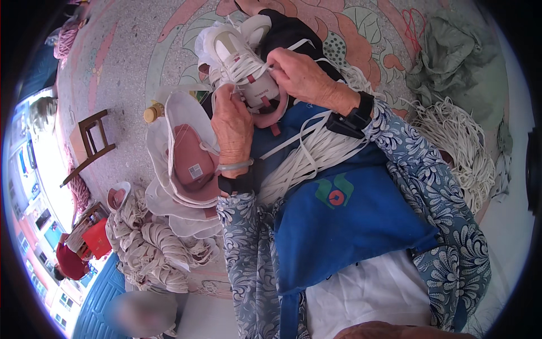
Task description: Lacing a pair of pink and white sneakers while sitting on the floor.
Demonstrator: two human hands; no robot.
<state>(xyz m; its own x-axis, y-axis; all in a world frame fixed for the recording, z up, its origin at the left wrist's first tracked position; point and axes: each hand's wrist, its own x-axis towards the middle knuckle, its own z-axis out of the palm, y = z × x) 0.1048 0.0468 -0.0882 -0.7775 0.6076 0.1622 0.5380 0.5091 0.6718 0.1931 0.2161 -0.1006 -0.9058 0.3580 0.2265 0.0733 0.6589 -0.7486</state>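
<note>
A white and pink shoe upper (262, 90) with dark red tabs rests on my lap, its white shoelace (248, 72) threaded across the front. My left hand (232, 121) is closed at the upper's left edge, fingertips pinching the lace. On the other side my right hand (305, 79) pinches the lace between thumb and forefinger. A bundle of loose white laces (310, 155) lies across the blue apron (350, 209) below my right wrist. Other white shoe parts (228, 45) sit just beyond the one I hold.
Left of my left arm are stacked pink and white shoe uppers (192, 152), with a yellow-capped bottle (151, 114) beside them. Tied bundles of uppers (158, 248) lie nearer. On the right are a heap of white laces (457, 147) and a grey-green sack (451, 56). A wooden stool (90, 141) lies farther left.
</note>
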